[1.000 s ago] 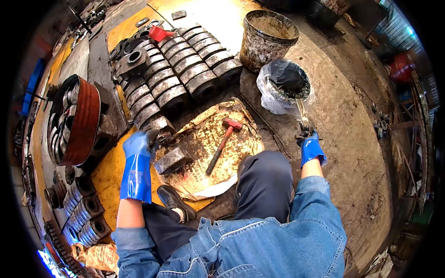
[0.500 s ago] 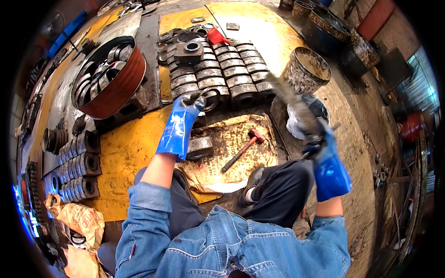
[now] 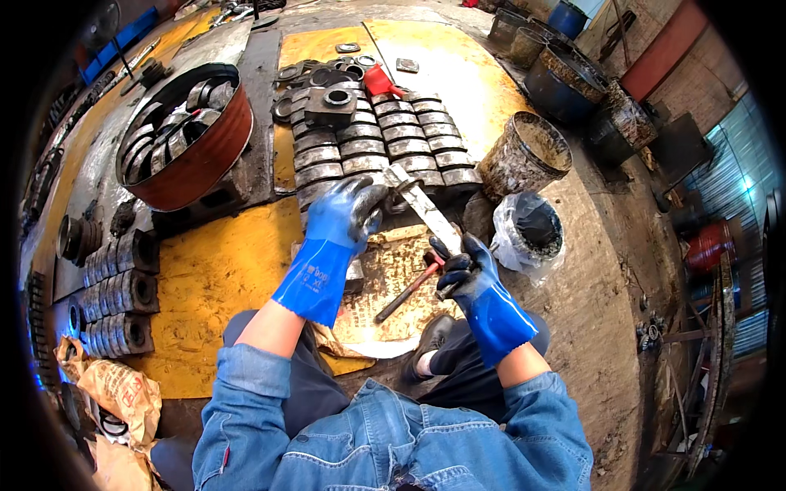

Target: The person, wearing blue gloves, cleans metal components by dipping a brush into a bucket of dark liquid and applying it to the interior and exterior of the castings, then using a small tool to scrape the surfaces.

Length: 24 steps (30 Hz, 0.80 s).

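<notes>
My right hand (image 3: 473, 274), in a blue rubber glove with a dark palm, grips the lower end of a long flat grease-smeared stick (image 3: 426, 211). The stick slants up and left toward my left hand (image 3: 348, 214). That hand, gloved alike, has its fingers curled around a dark ring (image 3: 396, 199), seen nearly edge-on at the stick's upper end and partly hidden. Below them a hammer (image 3: 401, 296) lies on a stained sheet (image 3: 381, 331) between my feet. Beside it a metal block (image 3: 354, 277) is mostly covered by my left glove.
Rows of metal blocks (image 3: 364, 147) stand ahead, with a red scoop-like piece (image 3: 378, 80) on top. A rust-red drum section (image 3: 209, 155) holds curved metal parts at left. Right of the rows are a grimy bucket (image 3: 512, 164) and a plastic-lined bucket (image 3: 524, 254). More blocks (image 3: 131, 286) line the left.
My right hand has swung the stick leftward, from beside the buckets to the ring at my left hand. My left hand has shifted slightly and turned, and the ring now shows more edge-on.
</notes>
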Motion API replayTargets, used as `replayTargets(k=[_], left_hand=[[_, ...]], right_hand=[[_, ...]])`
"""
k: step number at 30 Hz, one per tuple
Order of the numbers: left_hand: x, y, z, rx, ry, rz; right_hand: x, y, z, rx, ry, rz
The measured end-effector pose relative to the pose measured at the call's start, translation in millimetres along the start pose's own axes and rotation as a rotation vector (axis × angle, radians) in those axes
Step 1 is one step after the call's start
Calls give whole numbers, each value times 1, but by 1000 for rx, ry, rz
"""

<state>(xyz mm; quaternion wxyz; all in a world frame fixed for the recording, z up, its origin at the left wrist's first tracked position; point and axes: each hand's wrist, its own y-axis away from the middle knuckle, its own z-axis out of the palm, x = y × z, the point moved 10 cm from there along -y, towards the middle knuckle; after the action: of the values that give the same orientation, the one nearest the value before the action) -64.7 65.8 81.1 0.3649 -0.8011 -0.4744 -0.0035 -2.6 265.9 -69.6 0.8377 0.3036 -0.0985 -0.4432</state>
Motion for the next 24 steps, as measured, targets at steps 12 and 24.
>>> replayTargets(k=[12,24], left_hand=[[-46,36,51,-389,738,-723],[-86,41,10,-298,302,-668]], right_hand=[[-316,31,61,402,-48,-841],[-137,-26,-27,209,495,-506]])
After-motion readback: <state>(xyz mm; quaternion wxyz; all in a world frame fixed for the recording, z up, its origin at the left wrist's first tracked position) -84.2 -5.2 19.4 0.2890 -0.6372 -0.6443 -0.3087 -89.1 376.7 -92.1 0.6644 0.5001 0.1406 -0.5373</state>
